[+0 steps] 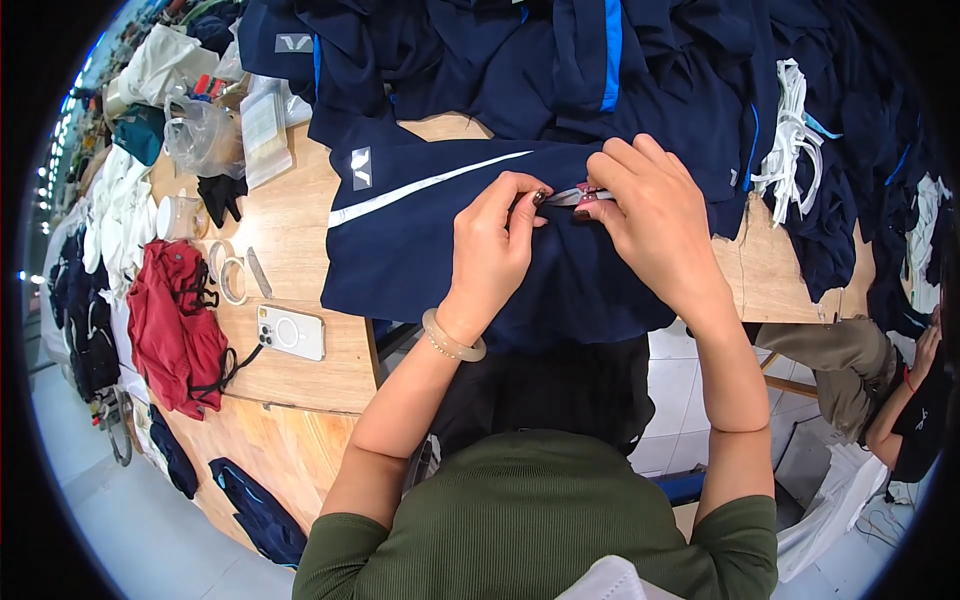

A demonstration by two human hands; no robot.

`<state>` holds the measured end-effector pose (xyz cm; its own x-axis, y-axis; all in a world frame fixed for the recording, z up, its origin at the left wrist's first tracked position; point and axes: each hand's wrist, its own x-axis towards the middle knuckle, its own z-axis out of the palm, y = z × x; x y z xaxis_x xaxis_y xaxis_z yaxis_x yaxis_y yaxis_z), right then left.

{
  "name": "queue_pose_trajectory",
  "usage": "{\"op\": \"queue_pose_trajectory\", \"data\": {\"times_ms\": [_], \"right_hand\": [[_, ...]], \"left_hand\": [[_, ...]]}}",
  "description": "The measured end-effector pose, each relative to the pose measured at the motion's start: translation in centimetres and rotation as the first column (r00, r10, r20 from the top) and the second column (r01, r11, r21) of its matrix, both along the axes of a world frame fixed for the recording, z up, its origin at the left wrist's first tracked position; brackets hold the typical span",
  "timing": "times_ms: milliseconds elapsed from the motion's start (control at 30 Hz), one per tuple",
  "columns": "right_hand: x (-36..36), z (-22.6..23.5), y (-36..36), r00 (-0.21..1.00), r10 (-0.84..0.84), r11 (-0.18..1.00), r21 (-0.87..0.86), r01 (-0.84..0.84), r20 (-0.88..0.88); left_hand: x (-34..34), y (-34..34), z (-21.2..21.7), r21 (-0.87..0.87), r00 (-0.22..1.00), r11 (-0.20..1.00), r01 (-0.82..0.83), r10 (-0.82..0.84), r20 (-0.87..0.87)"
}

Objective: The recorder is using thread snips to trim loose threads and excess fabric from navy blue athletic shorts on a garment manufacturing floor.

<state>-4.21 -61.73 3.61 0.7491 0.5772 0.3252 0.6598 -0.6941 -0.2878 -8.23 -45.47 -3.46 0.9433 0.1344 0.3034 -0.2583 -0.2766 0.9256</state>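
A navy garment [400,255] with a white stripe [430,187] is spread over the table edge and drapes toward my lap. My left hand [495,235] is closed, thumb and forefinger pinching a raised bit of this cloth. Close by, my right hand [655,215] grips a pair of thread snips [588,197] with a pinkish-red part. The snips' metal blades point left, toward the left fingertips. Any thread between the blades is too small to make out.
More navy garments [480,70] are heaped beyond the table. White strips [790,145] hang at right. To the left lie a phone [292,332], tape rolls [232,280], a red cloth bag [175,325] and plastic bags [205,135]. Another person's hand [925,355] shows at far right.
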Motion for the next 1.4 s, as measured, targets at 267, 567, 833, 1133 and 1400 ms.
{"op": "queue_pose_trajectory", "data": {"times_ms": [267,567,833,1133,1400], "right_hand": [[0.4,-0.1,-0.2,0.999,-0.008,0.999,0.049,0.01,-0.04],[1.6,-1.1,-2.8,0.959,-0.024,0.99,0.128,0.063,-0.283],[3.1,-2.7,-2.6,0.821,0.127,0.888,0.432,0.155,-0.557],[3.4,-2.9,-2.8,0.8,0.117,0.884,0.429,0.187,-0.589],[2.5,-1.7,-4.4,0.906,0.065,0.963,0.265,0.053,-0.418]], "left_hand": [[0.2,0.2,-0.2,0.003,1.0,1.0,-0.01,0.01,0.002],[0.5,0.8,0.6,-0.019,0.988,0.996,0.085,-0.087,-0.125],[0.3,-0.8,1.1,0.308,0.983,0.951,0.032,-0.086,0.165],[0.6,-1.4,1.9,0.086,0.985,0.996,-0.013,-0.002,0.173],[-1.0,8.7,0.4,-0.187,0.914,0.896,-0.403,0.405,-0.028]]}}
